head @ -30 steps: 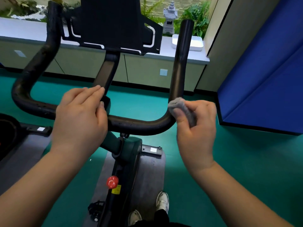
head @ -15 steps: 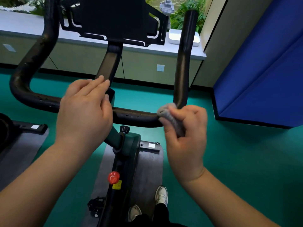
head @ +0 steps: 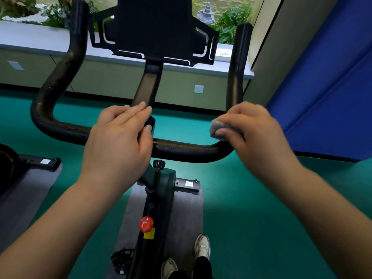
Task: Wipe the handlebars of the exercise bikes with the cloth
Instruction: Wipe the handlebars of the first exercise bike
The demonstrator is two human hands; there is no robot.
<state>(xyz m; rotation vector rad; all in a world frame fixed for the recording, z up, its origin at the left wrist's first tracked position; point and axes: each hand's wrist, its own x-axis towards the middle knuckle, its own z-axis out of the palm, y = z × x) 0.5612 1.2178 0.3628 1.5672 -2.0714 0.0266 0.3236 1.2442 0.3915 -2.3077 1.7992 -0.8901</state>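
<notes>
Black and tubular, the handlebar (head: pixel 187 151) of the exercise bike (head: pixel 159 190) is being taken as the landmark for everything else, with its crossbar running level across the middle of the view and its two ends bending up and away. At the right-hand bend of the handlebar, where the crossbar turns into the upright, a small grey cloth (head: pixel 216 127) is being held against the tube by the right hand (head: pixel 253 133); the fingers are being kept curled over the cloth, so that only a bunched corner is being left visible at the fingertips. How much of the cloth is actually touching the bar cannot be told, since the hand is slightly blurred. At the centre of the handlebar, over the clamp where the stem joins it, the left hand (head: pixel 118 141) is being rested palm down, with the fingers kept nearly straight and together and the thumb laid along the near side; nothing is being gripped by it. Above the handlebar, a black console bracket (head: pixel 153 29) is being carried on the stem. Below the handlebar, a red knob (head: pixel 146 224) is being shown on the dark green frame, and a grey mat (head: pixel 187 214) is being seen under the bike on the teal floor (head: pixel 251 218), with two white shoes (head: pixel 202 246) beside the frame.
</notes>
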